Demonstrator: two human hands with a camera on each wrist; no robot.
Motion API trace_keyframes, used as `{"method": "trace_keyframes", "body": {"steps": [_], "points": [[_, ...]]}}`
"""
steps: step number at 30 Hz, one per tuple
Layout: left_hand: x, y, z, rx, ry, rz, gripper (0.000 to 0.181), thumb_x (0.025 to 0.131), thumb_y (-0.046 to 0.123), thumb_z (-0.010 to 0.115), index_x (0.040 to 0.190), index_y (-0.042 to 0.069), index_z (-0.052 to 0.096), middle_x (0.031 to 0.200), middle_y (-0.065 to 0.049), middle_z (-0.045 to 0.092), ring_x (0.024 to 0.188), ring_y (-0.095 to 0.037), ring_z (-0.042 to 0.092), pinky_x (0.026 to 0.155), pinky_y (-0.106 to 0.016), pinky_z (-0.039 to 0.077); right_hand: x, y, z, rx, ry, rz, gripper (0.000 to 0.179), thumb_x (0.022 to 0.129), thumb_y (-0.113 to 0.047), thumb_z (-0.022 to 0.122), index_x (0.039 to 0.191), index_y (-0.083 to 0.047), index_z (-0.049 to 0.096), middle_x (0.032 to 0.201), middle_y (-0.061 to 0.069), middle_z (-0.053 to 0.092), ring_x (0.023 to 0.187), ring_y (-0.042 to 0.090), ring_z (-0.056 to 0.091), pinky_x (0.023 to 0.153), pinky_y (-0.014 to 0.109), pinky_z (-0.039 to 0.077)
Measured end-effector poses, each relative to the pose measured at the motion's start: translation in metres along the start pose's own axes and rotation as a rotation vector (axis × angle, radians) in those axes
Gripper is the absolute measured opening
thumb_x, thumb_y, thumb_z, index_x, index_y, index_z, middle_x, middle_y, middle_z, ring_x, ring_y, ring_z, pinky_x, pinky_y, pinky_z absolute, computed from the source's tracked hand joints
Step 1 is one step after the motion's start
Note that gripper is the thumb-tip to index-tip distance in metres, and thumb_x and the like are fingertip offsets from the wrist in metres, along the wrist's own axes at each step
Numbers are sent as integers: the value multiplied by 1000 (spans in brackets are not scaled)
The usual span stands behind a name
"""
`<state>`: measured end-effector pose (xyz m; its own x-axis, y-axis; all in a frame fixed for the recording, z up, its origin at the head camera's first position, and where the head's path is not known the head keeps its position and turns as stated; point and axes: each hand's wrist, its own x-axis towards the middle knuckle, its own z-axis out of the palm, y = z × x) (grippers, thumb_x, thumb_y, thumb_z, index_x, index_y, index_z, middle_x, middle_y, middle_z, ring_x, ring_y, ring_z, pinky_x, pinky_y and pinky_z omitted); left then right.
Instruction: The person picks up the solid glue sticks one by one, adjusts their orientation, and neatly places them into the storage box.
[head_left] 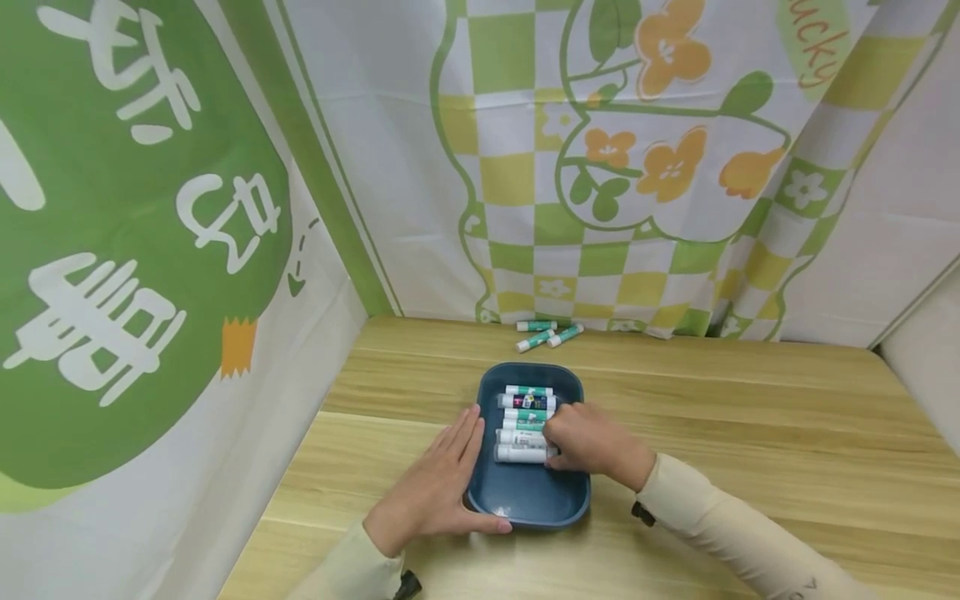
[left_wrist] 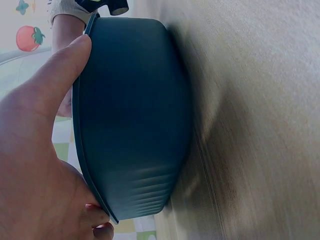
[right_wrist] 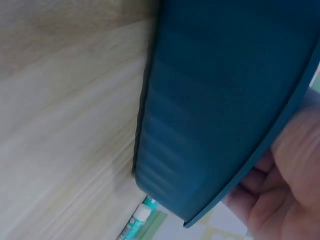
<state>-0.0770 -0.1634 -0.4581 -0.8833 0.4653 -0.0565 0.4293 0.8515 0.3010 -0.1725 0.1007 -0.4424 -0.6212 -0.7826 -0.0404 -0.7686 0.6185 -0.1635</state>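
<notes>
A dark blue plastic tray [head_left: 531, 500] with rounded corners stands on the wooden table. Several glue sticks lie side by side across its middle, mostly white and green; one has a dark label [head_left: 529, 402]. My left hand [head_left: 438, 479] rests along the tray's left rim, its fingers straight and the thumb at the near corner. Reaching over the right rim, my right hand [head_left: 592, 440] has curled fingers at the right ends of the sticks. Its thumb and forefinger pinch the end of the nearest white glue stick [head_left: 521, 454]; the other fingertips are hidden.
Three loose green-and-white glue sticks [head_left: 536, 340] lie on the table [head_left: 720, 417] behind the tray, close to its far edge. A patterned curtain [head_left: 600, 275] hangs right behind that edge. Another printed cloth [head_left: 247, 450] hangs on the left.
</notes>
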Motion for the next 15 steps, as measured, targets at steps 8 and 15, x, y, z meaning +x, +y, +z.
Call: {"method": "trace_keyframes", "body": {"steps": [8,15], "points": [[-1,0,0,-12,3,-3,139,77,91,63,169,1,10,179,-16,1,167,-31,5,135,-51,21,6,-6,3,-68,-11,83,28,85,-33,90,83,-11,75,65,-5,59,55,7,49,49,21,42],[0,0,-1,7,7,4,140,77,93,61,169,0,11,179,-17,2,167,-32,6,134,-51,22,5,2,-3,-19,33,12,34,80,-41,93,77,-13,73,64,-7,60,56,4,48,49,19,41]]}}
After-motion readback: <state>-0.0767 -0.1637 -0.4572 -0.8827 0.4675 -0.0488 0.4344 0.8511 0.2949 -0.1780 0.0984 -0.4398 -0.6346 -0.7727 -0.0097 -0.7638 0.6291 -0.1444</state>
